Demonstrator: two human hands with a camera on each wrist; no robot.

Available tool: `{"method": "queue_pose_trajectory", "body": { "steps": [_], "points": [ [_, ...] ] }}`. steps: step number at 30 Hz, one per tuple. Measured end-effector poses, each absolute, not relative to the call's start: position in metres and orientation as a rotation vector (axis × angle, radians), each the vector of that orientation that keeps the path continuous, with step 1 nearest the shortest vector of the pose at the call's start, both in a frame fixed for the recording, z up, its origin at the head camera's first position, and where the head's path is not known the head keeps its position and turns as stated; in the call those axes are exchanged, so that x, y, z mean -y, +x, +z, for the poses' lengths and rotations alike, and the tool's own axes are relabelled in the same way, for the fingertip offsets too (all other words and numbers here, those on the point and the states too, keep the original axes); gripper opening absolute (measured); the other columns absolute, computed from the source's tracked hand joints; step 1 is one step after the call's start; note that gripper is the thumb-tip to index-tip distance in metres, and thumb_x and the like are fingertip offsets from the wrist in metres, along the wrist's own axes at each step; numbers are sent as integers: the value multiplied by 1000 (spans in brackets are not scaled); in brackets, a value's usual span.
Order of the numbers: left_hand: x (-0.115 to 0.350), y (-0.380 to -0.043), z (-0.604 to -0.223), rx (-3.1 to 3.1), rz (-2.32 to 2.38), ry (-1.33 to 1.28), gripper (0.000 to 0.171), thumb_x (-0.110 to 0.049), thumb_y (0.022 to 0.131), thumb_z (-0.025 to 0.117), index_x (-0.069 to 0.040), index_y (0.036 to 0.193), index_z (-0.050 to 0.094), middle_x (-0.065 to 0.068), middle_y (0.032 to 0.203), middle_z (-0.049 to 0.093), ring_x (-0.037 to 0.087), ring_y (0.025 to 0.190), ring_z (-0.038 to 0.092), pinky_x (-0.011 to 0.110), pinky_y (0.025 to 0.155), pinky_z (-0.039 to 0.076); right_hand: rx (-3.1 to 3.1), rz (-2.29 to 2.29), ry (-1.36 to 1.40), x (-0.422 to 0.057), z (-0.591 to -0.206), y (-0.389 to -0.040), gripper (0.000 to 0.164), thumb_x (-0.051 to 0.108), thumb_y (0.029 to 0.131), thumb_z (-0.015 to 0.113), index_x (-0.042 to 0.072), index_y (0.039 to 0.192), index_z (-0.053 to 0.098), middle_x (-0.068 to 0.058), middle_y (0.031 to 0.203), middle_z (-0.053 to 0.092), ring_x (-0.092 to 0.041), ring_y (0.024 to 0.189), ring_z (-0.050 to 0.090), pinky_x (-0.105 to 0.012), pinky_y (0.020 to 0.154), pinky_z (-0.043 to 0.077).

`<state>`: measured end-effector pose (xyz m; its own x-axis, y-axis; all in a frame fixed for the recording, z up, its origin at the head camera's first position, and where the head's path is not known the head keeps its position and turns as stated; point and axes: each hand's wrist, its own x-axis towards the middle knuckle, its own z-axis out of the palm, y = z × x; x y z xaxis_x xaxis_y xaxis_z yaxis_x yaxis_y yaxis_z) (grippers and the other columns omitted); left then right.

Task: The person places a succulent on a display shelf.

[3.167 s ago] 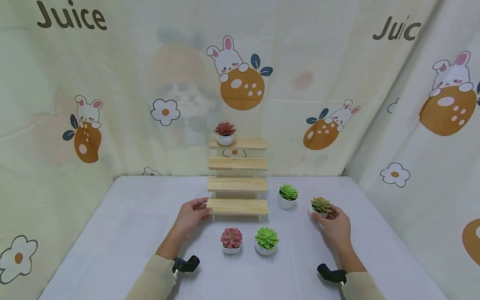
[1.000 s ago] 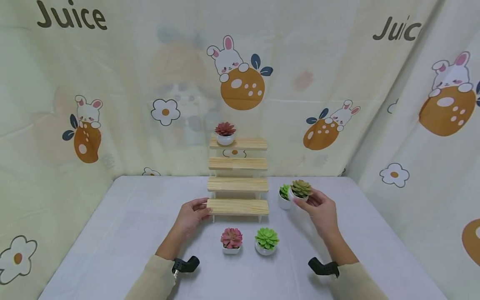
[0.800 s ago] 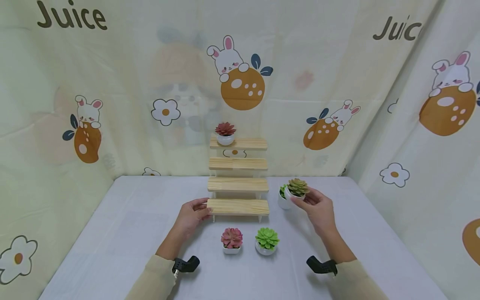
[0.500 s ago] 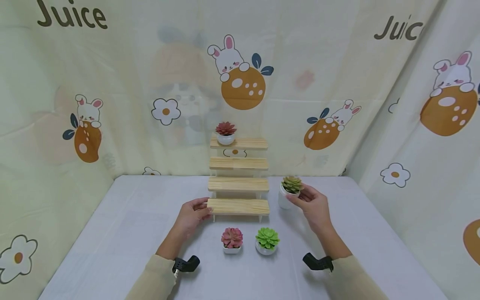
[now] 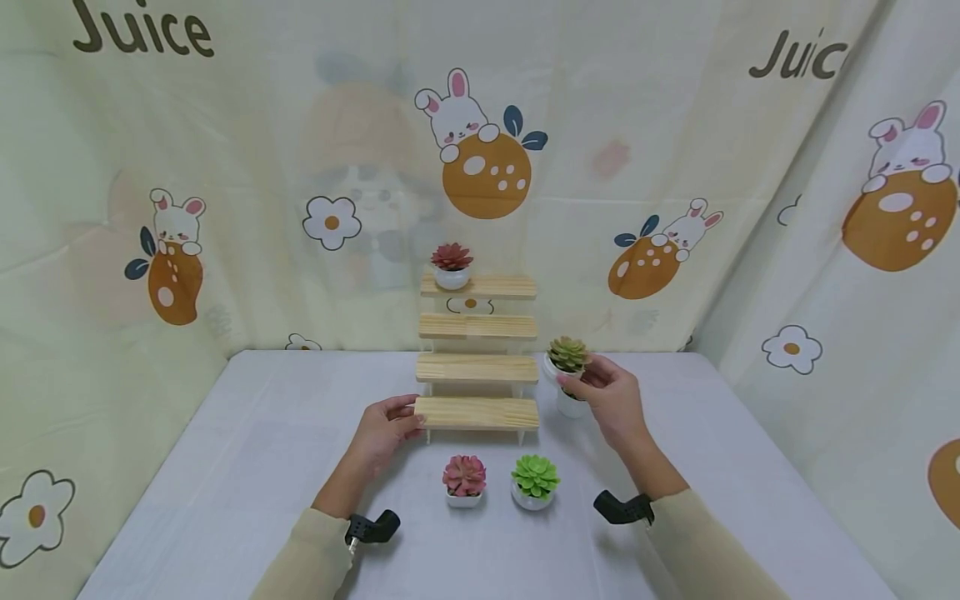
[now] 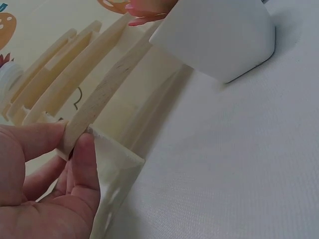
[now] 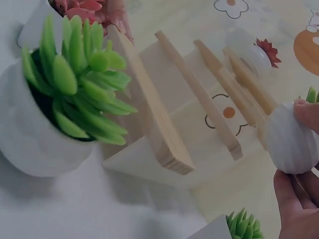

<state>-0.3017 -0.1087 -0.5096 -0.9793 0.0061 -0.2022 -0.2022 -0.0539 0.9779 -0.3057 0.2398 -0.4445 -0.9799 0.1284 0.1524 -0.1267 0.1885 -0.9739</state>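
My left hand pinches the left end of the lowest wooden step of a tiered display stand; the left wrist view shows thumb and fingers on either side of the board. In my right hand is a succulent with dusty green leaves, its ribbed white pot gripped between thumb and fingers. It is held up just right of the third step down, overlapping a bright green succulent's white pot behind it. A red succulent stands at the left of the top step.
In front of the stand, a pink succulent in a square white pot and a bright green succulent in a round pot sit on the white tablecloth. A printed curtain hangs behind the table.
My right hand has lifted the dusty green succulent off the right of the table and carried it left and up, past the bright green one, close to the stand. The left hand stays put.
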Motion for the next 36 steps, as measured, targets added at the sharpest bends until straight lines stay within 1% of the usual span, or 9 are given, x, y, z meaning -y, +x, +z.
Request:
{"method": "queue_pose_trajectory", "body": {
  "steps": [4, 8, 14, 18, 23, 30, 36],
  "points": [
    [109, -302, -510, -2055, 2164, -227, 45, 4, 93, 68, 2, 137, 60, 16, 114, 63, 20, 94, 68, 31, 83, 64, 2297, 1851, 25, -235, -438, -311, 65, 30, 83, 87, 9, 139, 63, -10, 132, 67, -5, 103, 67, -15, 83, 59],
    [109, -303, -511, -2061, 2160, -232, 45, 4, 93, 68, 1, 137, 60, 16, 115, 63, 20, 94, 67, 31, 83, 63, 2315, 1863, 45, -231, -431, -317, 66, 32, 82, 87, 10, 140, 62, -14, 136, 66, -6, 104, 68, -17, 83, 59],
    [110, -305, -512, -2063, 2166, -232, 44, 4, 93, 67, 1, 137, 60, 16, 114, 63, 19, 93, 67, 30, 83, 63, 2313, 1842, 90, -224, -418, -325, 65, 35, 82, 87, 12, 138, 64, -11, 132, 68, -10, 106, 67, -17, 83, 60],
    [110, -306, -512, -2061, 2168, -227, 44, 4, 93, 67, 1, 137, 60, 15, 113, 62, 19, 93, 67, 30, 83, 63, 2299, 1859, 139, -221, -411, -331, 64, 34, 83, 86, 11, 138, 63, -10, 131, 68, -11, 107, 68, -18, 84, 60],
    [110, -306, -512, -2063, 2170, -221, 44, 4, 93, 67, 1, 137, 60, 15, 113, 62, 19, 93, 67, 30, 82, 63, 2294, 1864, 190, -221, -402, -339, 63, 33, 83, 86, 10, 138, 64, -9, 127, 70, -11, 105, 69, -18, 85, 60],
    [108, -304, -512, -2061, 2172, -215, 44, 4, 93, 67, 2, 137, 60, 15, 112, 63, 19, 92, 67, 31, 83, 63, 2346, 1819, 202, -215, -389, -347, 66, 39, 81, 87, 14, 138, 64, -9, 132, 69, -14, 112, 67, -17, 87, 58],
    [108, -302, -509, -2072, 2164, -212, 44, 4, 94, 67, 2, 137, 60, 15, 113, 63, 19, 92, 67, 32, 83, 64, 2309, 1888, 240, -207, -381, -353, 61, 31, 82, 88, 13, 136, 64, -6, 129, 69, -16, 113, 67, -18, 88, 58]
  ]
}}
